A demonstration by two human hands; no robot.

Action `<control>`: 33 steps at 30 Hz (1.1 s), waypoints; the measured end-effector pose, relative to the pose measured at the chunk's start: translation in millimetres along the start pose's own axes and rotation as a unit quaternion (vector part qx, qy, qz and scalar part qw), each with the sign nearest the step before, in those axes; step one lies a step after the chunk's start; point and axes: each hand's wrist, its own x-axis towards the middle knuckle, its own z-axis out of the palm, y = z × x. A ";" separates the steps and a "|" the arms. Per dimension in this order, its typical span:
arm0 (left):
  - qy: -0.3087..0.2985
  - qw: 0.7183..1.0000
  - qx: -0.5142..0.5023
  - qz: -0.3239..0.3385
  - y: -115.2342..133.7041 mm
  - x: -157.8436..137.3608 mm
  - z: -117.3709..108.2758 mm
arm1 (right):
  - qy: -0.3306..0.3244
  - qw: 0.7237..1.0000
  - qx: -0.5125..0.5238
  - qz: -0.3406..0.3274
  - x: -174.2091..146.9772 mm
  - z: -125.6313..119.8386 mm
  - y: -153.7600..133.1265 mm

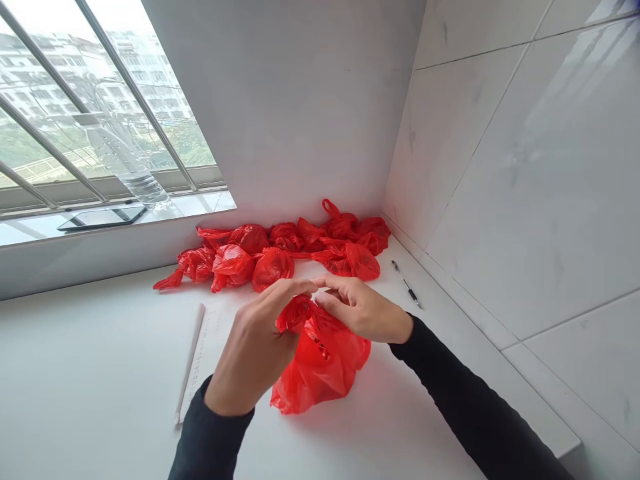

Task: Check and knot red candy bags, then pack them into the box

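A red plastic bag (320, 377) rests on the white table, its gathered top bunched between my two hands. My left hand (263, 340) curls around the left side of the bag's neck, with the fingers closed on the film. From the right, my right hand (357, 307) pinches the top of the same bag, thumb and fingers bent toward the left fingertips. Part of the bag's neck is hidden by my fingers. What the bag contains cannot be made out.
Several knotted red bags (273, 267) lie along the wall. A pen (407, 285) is at the right, and a notebook (193, 373) lies partly behind my left arm. On the windowsill are a water bottle (125, 163) and a dark flat device (103, 218).
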 end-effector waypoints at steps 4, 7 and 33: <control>0.036 0.994 0.052 0.092 -8.9 2.2 5.2 | -0.047 0.997 0.057 0.002 2.9 -8.3 8.8; 0.032 0.992 0.074 0.100 -15.7 1.7 4.0 | 0.009 1.000 0.017 -0.008 4.7 -10.2 8.8; 0.025 0.992 0.079 -0.098 -24.9 -93.3 55.7 | 0.211 0.950 -0.229 -0.019 17.4 -25.7 50.4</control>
